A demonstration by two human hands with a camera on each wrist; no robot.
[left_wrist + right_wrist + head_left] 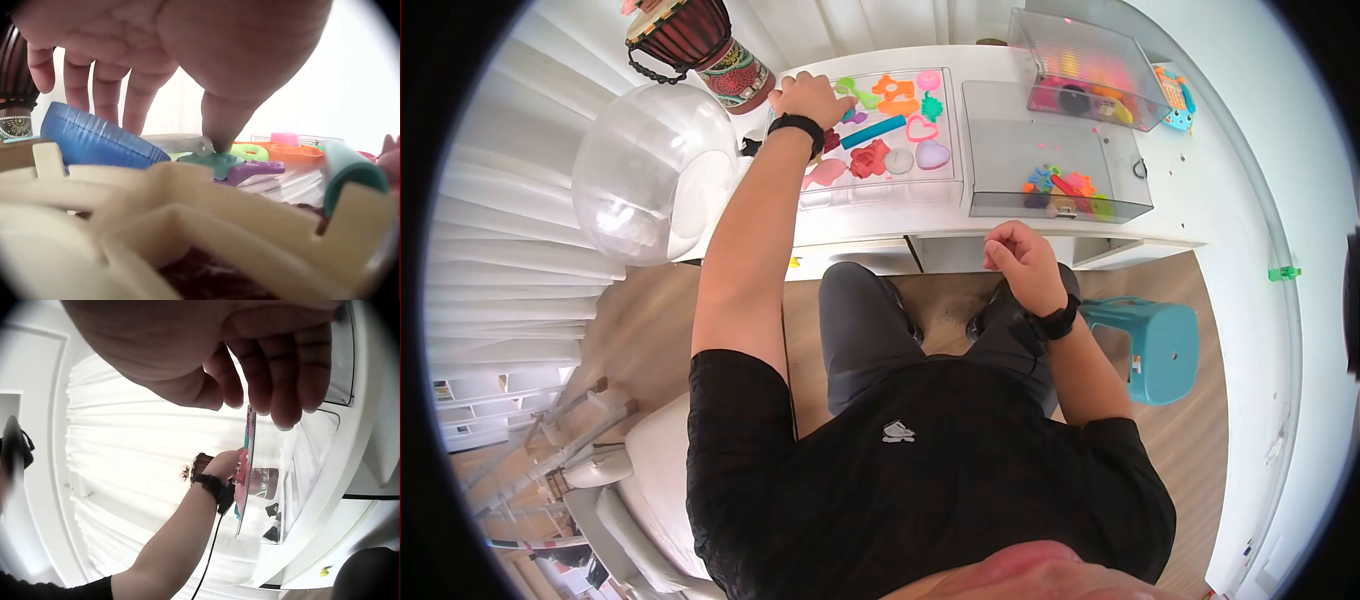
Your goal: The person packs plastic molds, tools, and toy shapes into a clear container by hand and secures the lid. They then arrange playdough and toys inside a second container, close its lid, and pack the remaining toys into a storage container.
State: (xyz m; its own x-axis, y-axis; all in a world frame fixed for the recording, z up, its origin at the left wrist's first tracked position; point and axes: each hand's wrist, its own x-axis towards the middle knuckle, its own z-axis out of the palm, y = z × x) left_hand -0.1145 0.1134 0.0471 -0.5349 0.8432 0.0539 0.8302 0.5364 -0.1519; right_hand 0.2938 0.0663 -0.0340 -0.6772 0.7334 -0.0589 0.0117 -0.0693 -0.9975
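My left hand (805,97) reaches over the left end of a clear box (920,192) with colourful toy pieces on top. In the left wrist view, its fingers hang spread and mostly straight behind a tilted blue round dish (100,139), fingertips partly hidden. The thumb points down at a teal piece (215,164) beside a purple one (253,170). A cream plastic frame (187,187) fills the foreground. To the right of this hand lie a teal tube (874,131), a red rose-shaped piece (869,158) and a lilac heart (933,154). Loosely curled, my right hand (1028,265) hovers near the table's front edge, holding nothing.
A drum (735,75) and a large clear globe (635,175) stand left of the box. On the right are a grey transparent tray (1040,120) with small toys and a lidded bin (1090,75). Below sits a teal stool (1165,350).
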